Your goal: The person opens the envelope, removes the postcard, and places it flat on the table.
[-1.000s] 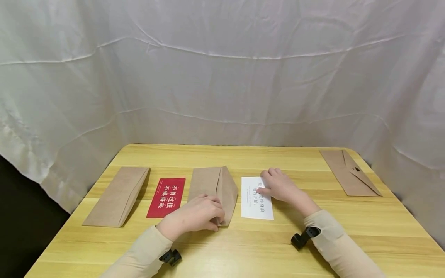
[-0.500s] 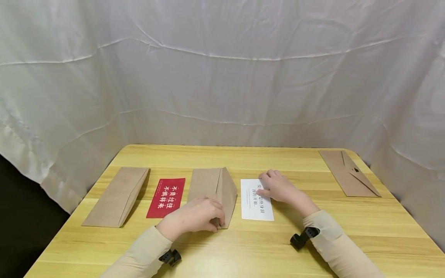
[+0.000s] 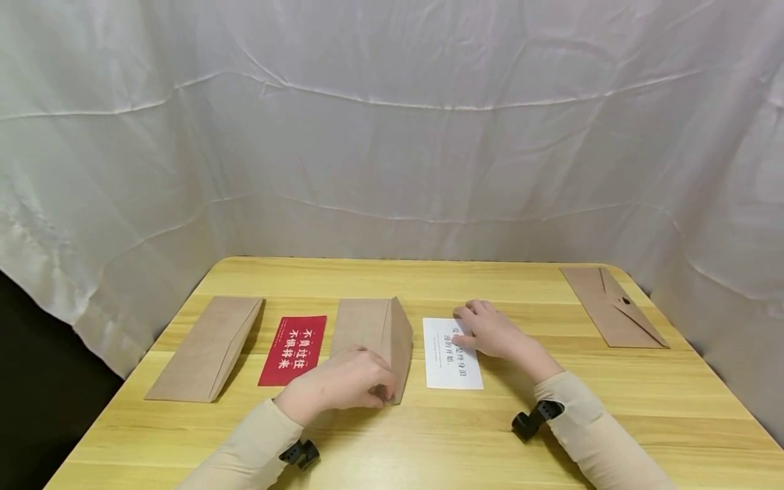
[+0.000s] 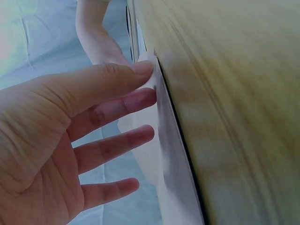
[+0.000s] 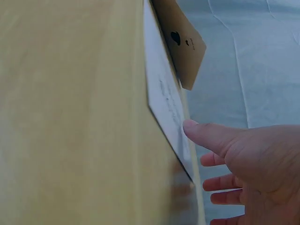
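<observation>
Brown paper makes up the middle envelope (image 3: 363, 323) we see on the wooden table (image 3: 465, 442), its flap (image 3: 401, 340) tilted up and pinched near the closer corner by thumb and finger of the left hand (image 3: 348, 381). We find the right hand (image 3: 491, 333) loose, fingers extended, thumb touching a white card (image 3: 439, 361) just right of that envelope; a red card (image 3: 294, 348) lies left of it.
</observation>
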Tool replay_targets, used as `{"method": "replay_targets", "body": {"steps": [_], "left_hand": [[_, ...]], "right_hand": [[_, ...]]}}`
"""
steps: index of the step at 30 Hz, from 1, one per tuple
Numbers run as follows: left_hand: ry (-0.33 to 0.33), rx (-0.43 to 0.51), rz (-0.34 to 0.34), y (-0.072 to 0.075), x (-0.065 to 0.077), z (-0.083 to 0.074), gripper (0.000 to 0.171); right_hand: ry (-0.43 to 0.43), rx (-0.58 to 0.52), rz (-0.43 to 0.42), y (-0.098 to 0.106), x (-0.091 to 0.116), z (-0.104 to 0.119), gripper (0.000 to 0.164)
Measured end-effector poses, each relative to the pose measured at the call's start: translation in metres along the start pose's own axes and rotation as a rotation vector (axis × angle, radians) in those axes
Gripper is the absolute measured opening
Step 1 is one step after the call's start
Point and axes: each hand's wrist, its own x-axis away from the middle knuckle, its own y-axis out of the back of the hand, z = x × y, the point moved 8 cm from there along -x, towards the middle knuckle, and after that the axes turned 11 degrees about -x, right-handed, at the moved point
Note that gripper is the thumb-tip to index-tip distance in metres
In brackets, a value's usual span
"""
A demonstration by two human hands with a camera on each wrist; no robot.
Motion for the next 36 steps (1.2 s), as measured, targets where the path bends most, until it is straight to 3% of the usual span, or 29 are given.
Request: {"method": "replay_targets", "body": {"steps": [4,10,17,25,31,36], "left_hand": [[-0.001,-0.016,-0.014,0.004,0.0,-0.001,0.008],[0.055,-0.017,-0.024,0.011,-0.004,0.0,0.018],[0.094,-0.052,-0.055,0.026,-0.017,-0.005,0.028],[0.074,-0.099,-0.118,0.04,-0.045,-0.013,0.028],[0.077,-0.083,-0.093,0.039,-0.07,-0.019,0.029],[0.097,-0.087,-0.081,0.036,-0.093,-0.023,0.032]], "right_hand": [[0.035,-0.015,-0.018,0.007,0.004,0.001,0.061],[0.071,-0.043,-0.07,0.025,0.017,-0.003,0.065],[0.068,-0.079,-0.156,0.045,0.037,-0.025,0.063],[0.035,-0.089,-0.232,0.069,0.071,-0.056,0.062],[-0.055,-0.085,-0.255,0.081,0.1,-0.09,0.063],[-0.086,-0.011,-0.33,0.092,0.122,-0.116,0.062]]}}
